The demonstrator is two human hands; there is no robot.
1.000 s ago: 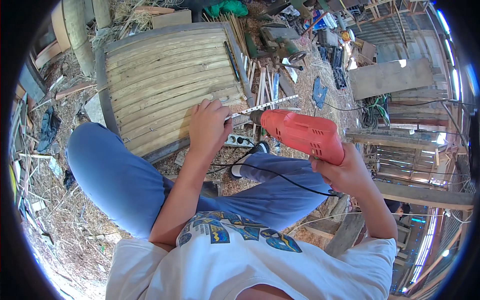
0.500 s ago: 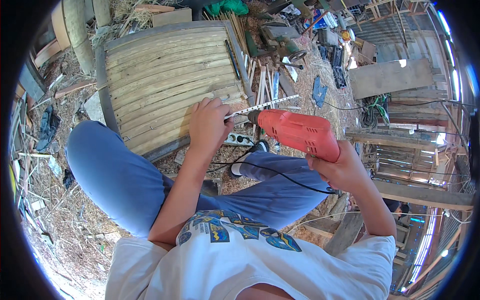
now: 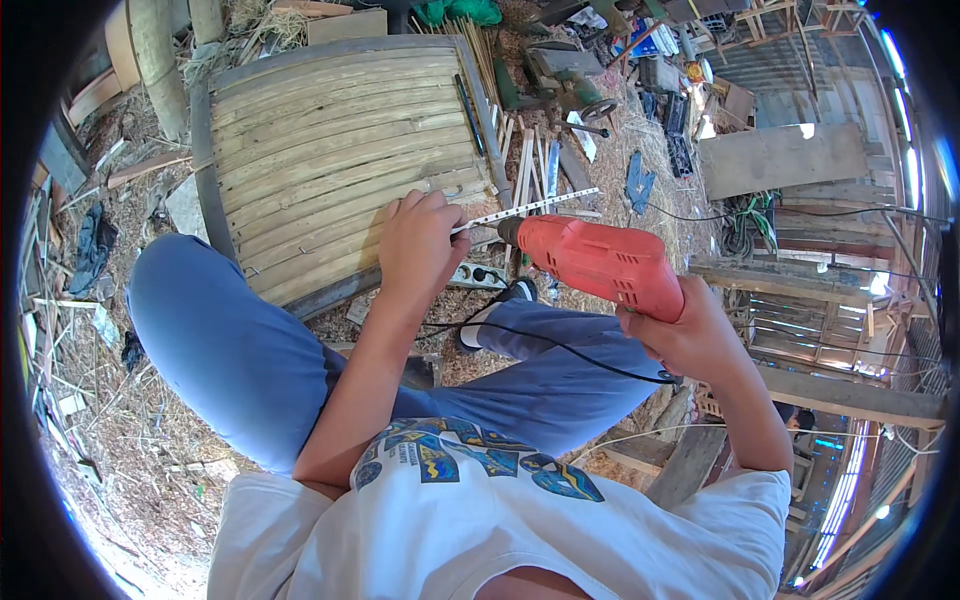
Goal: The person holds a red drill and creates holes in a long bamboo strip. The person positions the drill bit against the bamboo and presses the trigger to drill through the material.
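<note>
My right hand [image 3: 675, 325] is wrapped round the handle of a red power drill [image 3: 600, 262], its black chuck facing left. A thin white strip with a row of dark holes [image 3: 540, 204] slants up and to the right from my left hand [image 3: 420, 235], whose fingers are closed on its near end. The drill's tip meets or lies very close to the strip beside my left fingers; the exact contact is too small to make out. Beneath my left hand is a slatted wooden panel [image 3: 340, 150] in a dark frame. A black cord [image 3: 570, 348] runs from below the drill.
A white power strip [image 3: 478, 276] lies by my shoe, beyond my bent legs. Wooden sticks [image 3: 528, 165] and a blue cloth [image 3: 639, 182] are scattered right of the panel. Straw and wood scraps cover the floor. Planks and beams [image 3: 850, 395] stand along the right side.
Both hands, the drill and the strip keep nearly the same place. The drill has shifted very slightly to the right, and the view has moved a little.
</note>
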